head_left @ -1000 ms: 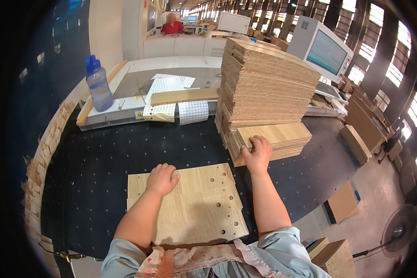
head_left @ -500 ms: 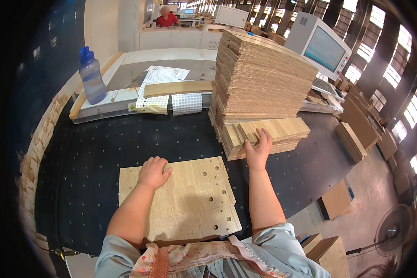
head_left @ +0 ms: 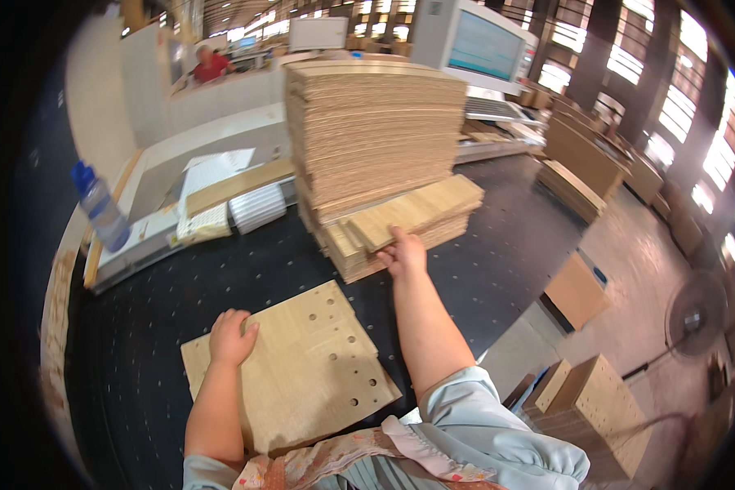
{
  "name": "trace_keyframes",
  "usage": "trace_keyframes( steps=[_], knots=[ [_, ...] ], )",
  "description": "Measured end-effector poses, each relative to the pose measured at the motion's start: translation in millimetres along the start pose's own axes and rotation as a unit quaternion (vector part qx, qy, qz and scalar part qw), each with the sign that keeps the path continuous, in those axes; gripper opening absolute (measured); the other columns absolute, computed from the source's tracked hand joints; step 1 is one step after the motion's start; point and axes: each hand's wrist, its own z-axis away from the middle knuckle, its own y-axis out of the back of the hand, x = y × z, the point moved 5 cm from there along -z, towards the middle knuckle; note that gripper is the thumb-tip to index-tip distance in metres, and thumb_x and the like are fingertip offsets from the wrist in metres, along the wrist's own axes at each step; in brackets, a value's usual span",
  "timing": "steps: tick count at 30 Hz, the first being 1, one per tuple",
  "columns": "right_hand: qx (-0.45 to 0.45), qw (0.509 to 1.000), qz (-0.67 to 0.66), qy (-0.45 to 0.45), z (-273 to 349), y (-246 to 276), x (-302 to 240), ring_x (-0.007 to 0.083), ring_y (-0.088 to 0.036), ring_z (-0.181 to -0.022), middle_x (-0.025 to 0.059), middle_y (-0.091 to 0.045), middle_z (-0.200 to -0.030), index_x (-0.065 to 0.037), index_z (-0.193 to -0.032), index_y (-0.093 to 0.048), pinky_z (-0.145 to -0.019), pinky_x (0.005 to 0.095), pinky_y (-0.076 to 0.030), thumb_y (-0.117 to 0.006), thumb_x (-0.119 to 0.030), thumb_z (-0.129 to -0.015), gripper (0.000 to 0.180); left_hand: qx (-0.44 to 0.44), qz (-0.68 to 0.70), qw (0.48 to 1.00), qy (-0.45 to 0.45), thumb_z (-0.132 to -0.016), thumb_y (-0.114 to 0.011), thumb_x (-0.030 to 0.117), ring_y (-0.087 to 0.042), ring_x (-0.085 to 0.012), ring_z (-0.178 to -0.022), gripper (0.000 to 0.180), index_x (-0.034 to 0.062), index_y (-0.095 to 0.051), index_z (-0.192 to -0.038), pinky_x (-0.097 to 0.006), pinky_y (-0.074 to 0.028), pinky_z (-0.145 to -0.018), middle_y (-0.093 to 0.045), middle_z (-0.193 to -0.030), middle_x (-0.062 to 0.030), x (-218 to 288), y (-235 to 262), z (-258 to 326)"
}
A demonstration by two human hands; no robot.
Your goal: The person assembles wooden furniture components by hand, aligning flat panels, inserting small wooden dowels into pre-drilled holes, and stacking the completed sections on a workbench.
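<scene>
My left hand [head_left: 233, 336] lies on the far left part of pale wood-grain boards [head_left: 294, 367] placed side by side before me. Its fingers are stretched over the far edge, with the thumb apart. Round holes run down the right side of these boards. Farther right, my right hand [head_left: 406, 251] grips the near left end of a narrow wood-grain board [head_left: 429, 208], its thumb on top and fingers at the underside. That board sits askew on a low stack of similar boards [head_left: 445, 234], in front of a tall stack [head_left: 376, 135] with bare particleboard edges.
The black worktable [head_left: 139, 327] is dotted with small pale spots. A blue-capped water bottle [head_left: 102, 208], perforated sheets [head_left: 257, 208] and a wood strip [head_left: 237, 186] lie beyond. A monitor [head_left: 486, 45] stands far right, a fan [head_left: 694, 314] at right. A person in red [head_left: 211, 65] sits in the background.
The view has swung to the right, so everything sits farther left and tilted. My right fingers have closed round the end of the narrow board. The left hand remains on the drilled boards.
</scene>
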Motion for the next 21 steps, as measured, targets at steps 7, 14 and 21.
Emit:
trace_keyframes(
  steps=[7,14,21],
  knots=[
    [-0.063,0.987,-0.129,0.077,82,5,6,0.0222,-0.06,-0.091,0.0096,-0.058,-0.105,-0.002,-0.115,-0.045,-0.071,0.037,-0.054,-0.055,-0.006,-0.084,0.033,0.001,0.08,0.997,0.008,-0.071,-0.069,0.014,-0.055,-0.0287,-0.091,0.026,0.0044,-0.061,-0.095,-0.037,-0.046,-0.078,-0.058,-0.092,-0.0098,-17,2,3],
    [-0.234,0.946,0.112,0.196,181,-10,5,0.0134,-0.055,-0.091,0.0062,-0.054,-0.102,-0.001,-0.112,-0.045,-0.08,0.0288,-0.046,-0.061,0.0,-0.076,0.04,0.087,0.395,0.915,0.002,-0.079,-0.064,0.026,-0.034,-0.0284,-0.13,0.073,0.0102,-0.029,-0.141,-0.042,-0.028,-0.105,-0.035,-0.14,-0.0141,62,35,-27],
    [-0.272,0.684,0.529,0.423,284,-92,10,0.0407,-0.049,-0.096,0.0203,-0.046,-0.103,-0.001,-0.1,-0.044,-0.079,0.0448,-0.046,-0.073,-0.026,-0.065,0.052,-0.028,0.707,0.706,0.02,-0.074,-0.066,0.034,-0.04,-0.0293,-0.128,0.082,-0.0003,-0.03,-0.138,-0.044,-0.04,-0.101,-0.042,-0.136,-0.0156,121,48,6]
  ],
)
